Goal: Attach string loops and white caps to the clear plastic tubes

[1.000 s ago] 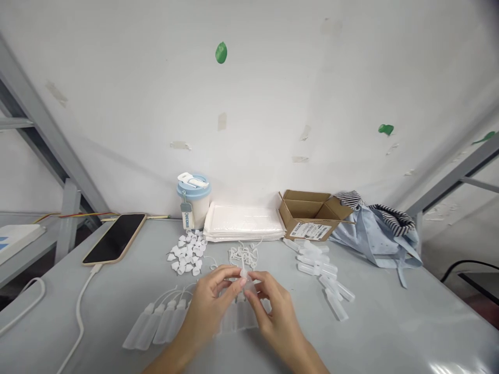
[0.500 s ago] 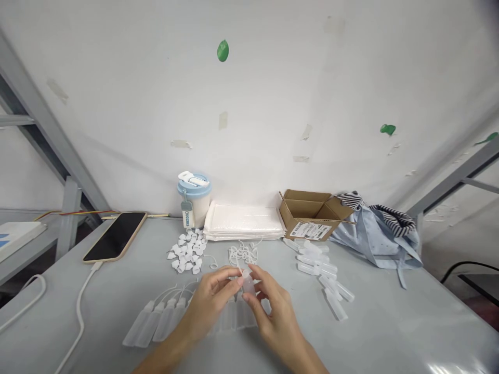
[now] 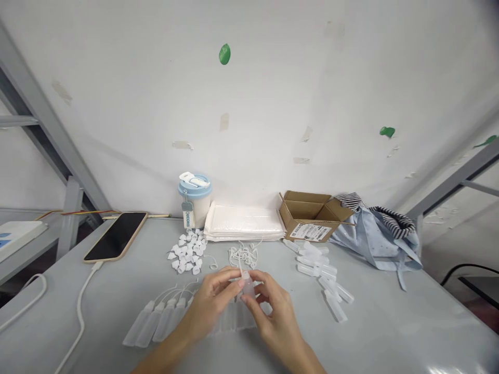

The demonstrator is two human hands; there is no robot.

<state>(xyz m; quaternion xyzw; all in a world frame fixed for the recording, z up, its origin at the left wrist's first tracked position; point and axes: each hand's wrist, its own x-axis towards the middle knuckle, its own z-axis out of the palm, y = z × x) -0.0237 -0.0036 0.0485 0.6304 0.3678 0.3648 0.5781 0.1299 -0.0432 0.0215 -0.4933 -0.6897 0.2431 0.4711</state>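
A small translucent plastic bottle (image 3: 248, 285) is held above the middle of the table, its neck up. The fingers and thumb of my right hand (image 3: 275, 304) are closed around its body. My left hand (image 3: 216, 296) pinches at the neck, where a thin white tube (image 3: 240, 265) sticks up; the fingers partly cover the contact. Below my hands lies a row of similar bottles (image 3: 146, 324), the left ones with white tops and thin curved tubes. My hands and wrists hide part of that row.
Small white caps (image 3: 187, 252) lie heaped beyond my left hand, beside tangled white tubes (image 3: 244, 254). Loose bottles (image 3: 317, 265) lie to the right. Behind stand a lidded cup (image 3: 200, 208), white packets (image 3: 244, 221), an open carton (image 3: 307, 213) and a blue bag (image 3: 370, 236). A phone (image 3: 117, 236) charges at left.
The bottle and both hands stay in nearly the same place. My right fingers have shifted slightly around the bottle's neck and body. The camera view has tilted a little.
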